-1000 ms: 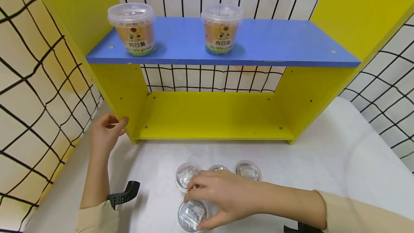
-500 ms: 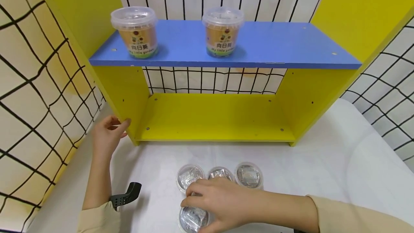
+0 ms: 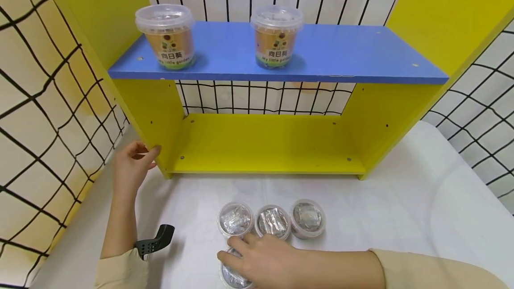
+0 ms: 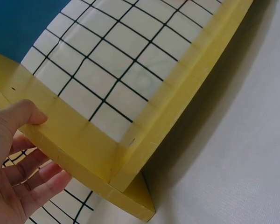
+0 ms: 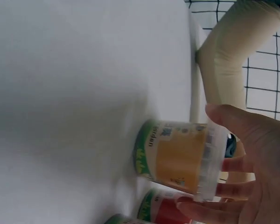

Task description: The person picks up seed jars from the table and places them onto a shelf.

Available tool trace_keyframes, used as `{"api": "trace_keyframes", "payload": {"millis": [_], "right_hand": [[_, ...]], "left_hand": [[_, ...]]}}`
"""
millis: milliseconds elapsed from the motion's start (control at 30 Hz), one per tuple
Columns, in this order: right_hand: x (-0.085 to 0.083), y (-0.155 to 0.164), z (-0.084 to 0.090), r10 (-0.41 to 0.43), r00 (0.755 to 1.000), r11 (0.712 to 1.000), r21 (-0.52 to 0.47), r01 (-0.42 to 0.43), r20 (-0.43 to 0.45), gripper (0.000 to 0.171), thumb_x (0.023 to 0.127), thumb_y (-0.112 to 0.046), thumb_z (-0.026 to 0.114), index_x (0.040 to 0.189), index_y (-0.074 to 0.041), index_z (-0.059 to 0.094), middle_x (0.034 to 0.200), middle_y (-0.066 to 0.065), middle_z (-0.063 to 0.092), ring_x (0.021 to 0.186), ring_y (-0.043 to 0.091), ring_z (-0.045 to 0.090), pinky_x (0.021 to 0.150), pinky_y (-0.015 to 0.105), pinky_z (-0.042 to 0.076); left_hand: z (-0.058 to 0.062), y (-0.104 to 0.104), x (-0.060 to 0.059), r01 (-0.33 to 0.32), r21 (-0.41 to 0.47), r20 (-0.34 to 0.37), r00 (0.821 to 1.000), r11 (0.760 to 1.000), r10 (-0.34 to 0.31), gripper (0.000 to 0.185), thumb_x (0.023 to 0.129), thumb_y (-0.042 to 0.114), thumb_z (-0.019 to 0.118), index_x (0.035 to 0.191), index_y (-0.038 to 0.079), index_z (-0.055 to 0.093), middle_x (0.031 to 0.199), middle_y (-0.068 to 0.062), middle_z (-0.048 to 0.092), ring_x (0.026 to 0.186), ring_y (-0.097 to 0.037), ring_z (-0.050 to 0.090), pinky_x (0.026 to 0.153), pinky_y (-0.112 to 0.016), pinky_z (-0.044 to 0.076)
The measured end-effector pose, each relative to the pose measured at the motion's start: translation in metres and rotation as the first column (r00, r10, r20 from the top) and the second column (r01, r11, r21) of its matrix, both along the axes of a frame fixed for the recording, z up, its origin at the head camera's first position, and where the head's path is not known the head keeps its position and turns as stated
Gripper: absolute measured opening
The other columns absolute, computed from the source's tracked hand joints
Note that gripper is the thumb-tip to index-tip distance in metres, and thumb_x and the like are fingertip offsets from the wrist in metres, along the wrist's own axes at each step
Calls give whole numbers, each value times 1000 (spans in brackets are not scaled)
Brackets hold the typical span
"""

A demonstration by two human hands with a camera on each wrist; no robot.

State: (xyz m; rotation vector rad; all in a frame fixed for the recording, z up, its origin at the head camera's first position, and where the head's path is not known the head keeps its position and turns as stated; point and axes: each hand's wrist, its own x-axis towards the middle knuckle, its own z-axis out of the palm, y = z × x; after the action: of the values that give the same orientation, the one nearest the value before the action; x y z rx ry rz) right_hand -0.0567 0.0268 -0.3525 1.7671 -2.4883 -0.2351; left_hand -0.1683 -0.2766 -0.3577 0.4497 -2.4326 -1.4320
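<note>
My left hand [image 3: 131, 168] pinches the front edge of the shelf's yellow side panel [image 4: 79, 172]. In the left wrist view, its thumb lies on the inner face and the fingers on the outer side. Low in the head view, my right hand [image 3: 269, 260] reaches over a lidded clear plastic cup [image 3: 234, 276], partly hidden beneath it. The right wrist view shows this cup with an orange label [image 5: 179, 156], the thumb at one side of its lid and the fingers round the other. Three similar cups stand just behind: left [image 3: 235, 220], middle [image 3: 273, 222] and right [image 3: 307, 218].
On the blue shelf board [image 3: 345, 52] stand two lidded cups with orange labels, one at left [image 3: 170, 41] and one near the middle [image 3: 276, 39]. A yellow bottom board [image 3: 261, 142] lies below. Black wire grid [image 3: 52, 84] encloses the white table [image 3: 401, 200].
My right hand has drawn back toward the front of the table, uncovering the cups behind it. My left hand keeps its hold on the side panel.
</note>
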Motion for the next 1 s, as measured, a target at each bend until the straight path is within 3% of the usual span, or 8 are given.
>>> {"api": "trace_keyframes", "payload": {"millis": [133, 367, 600, 767, 1000], "right_hand": [[1, 0, -2, -17, 999, 1000, -13, 18, 47, 55, 79, -45, 66, 125, -20, 47, 110, -2, 49, 82, 11, 55, 41, 12, 36], [1, 1, -1, -31, 992, 999, -21, 33, 122, 61, 84, -61, 49, 129, -20, 46, 115, -2, 50, 96, 11, 52, 46, 11, 37], [2, 2, 4, 0, 986, 1000, -21, 3, 168, 49, 86, -43, 58, 130, -21, 47, 119, -3, 50, 105, 10, 51, 58, 10, 44], [-1, 3, 17, 13, 969, 1000, -16, -10, 247, 52, 86, -41, 60, 132, -21, 45, 122, -5, 50, 108, 9, 50, 62, 11, 48], [-11, 9, 49, 70, 950, 990, -137, -29, 304, 57, 84, -54, 57, 127, -19, 47, 120, -4, 52, 107, 7, 52, 74, 16, 51]], "left_hand": [[-1, 0, 0, -2, 7, 2, 1000, 1000, 2, 40, 86, 36, 62, 107, 2, 57, 92, 2, 55, 77, -4, 53, 64, -12, 51], [0, 0, -1, -5, -2, -2, 1000, 1000, 5, 40, 85, 36, 62, 105, 2, 58, 89, 4, 55, 74, -4, 54, 63, -11, 51], [0, -1, -1, -7, -5, 6, 1000, 1000, 7, 39, 86, 36, 62, 106, 3, 58, 96, -3, 56, 76, -5, 53, 62, -10, 50], [-1, -2, -1, -2, -11, 3, 1000, 1000, 2, 40, 86, 37, 61, 105, 3, 58, 95, -2, 56, 75, -4, 54, 62, -10, 50], [-2, -2, -3, 1, -3, -3, 1000, 1000, -1, 39, 85, 36, 62, 105, 3, 58, 90, 3, 56, 74, -4, 54, 61, -10, 50]]}}
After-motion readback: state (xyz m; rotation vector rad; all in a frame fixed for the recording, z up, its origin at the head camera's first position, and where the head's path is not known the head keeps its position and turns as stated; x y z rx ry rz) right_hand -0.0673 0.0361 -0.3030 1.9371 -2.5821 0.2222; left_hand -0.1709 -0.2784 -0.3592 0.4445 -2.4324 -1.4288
